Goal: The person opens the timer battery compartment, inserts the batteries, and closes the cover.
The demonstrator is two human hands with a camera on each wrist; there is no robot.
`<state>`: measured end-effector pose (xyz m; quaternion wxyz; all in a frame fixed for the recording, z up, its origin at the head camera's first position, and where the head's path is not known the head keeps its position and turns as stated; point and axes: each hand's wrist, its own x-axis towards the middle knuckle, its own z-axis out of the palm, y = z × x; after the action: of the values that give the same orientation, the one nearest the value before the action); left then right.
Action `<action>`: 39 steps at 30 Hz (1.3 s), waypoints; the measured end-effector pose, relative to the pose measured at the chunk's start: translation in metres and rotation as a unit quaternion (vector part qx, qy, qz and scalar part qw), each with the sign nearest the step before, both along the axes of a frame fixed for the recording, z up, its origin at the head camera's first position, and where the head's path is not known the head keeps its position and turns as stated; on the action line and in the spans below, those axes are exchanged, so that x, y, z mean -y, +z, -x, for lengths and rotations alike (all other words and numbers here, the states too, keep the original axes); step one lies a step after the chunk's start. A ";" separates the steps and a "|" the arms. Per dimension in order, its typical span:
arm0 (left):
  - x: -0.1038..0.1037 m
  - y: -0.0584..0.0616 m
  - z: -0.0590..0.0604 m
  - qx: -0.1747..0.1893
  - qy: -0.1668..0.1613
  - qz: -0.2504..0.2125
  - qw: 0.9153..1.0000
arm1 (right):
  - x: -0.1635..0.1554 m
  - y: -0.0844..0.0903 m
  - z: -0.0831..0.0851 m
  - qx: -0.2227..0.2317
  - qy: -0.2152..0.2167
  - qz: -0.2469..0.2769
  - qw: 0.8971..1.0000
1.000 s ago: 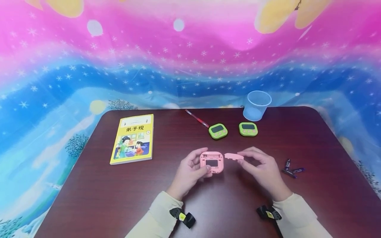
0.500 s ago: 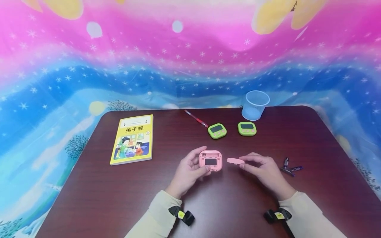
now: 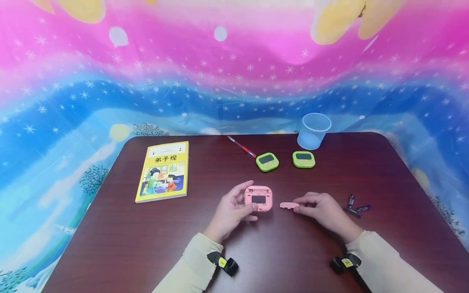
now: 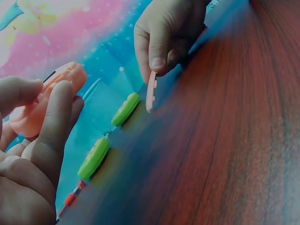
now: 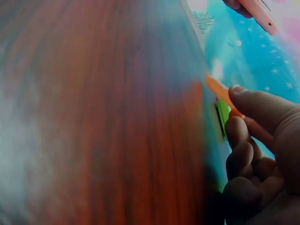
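a: what's being held up front?
b: a square pink plastic timer [image 3: 259, 198], back side up, is gripped above the dark wooden table [image 3: 121, 240] by the left hand [image 3: 231, 211]. its thin pink battery cover [image 3: 289, 205] is pinched by the right hand [image 3: 322, 209].
a: farther back?
b: two green timers [image 3: 267, 161] are seen.

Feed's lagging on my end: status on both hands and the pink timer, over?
Left hand grips pink timer, back open. Right hand pinches its pink cover low over table. Batteries loose at right; nothing between.
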<state>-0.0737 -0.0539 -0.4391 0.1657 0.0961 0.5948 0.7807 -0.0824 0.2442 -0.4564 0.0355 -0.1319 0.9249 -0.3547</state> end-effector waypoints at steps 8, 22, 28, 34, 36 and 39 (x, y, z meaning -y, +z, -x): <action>0.001 -0.003 0.002 0.003 0.005 -0.002 1.000 | 0.001 0.000 0.005 0.003 0.020 -0.021 1.000; 0.001 -0.004 0.003 -0.012 0.007 -0.001 1.000 | -0.003 -0.003 0.005 0.003 0.005 -0.017 1.000; 0.001 -0.003 0.003 -0.022 0.010 0.013 1.000 | -0.010 0.005 -0.002 0.000 -0.013 -0.030 0.999; 0.002 -0.003 0.002 -0.038 0.019 0.037 0.998 | -0.021 0.016 -0.013 -0.030 -0.036 -0.039 0.998; 0.002 -0.003 0.002 -0.039 0.020 0.042 0.998 | -0.025 0.018 -0.018 -0.041 -0.045 -0.034 0.998; 0.003 -0.004 0.002 -0.041 0.019 0.047 0.998 | -0.031 0.019 -0.023 -0.057 -0.059 -0.031 0.996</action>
<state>-0.0760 -0.0565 -0.4427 0.1306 0.1092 0.6386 0.7505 -0.0591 0.2754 -0.4369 -0.0344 -0.0965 0.9421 -0.3194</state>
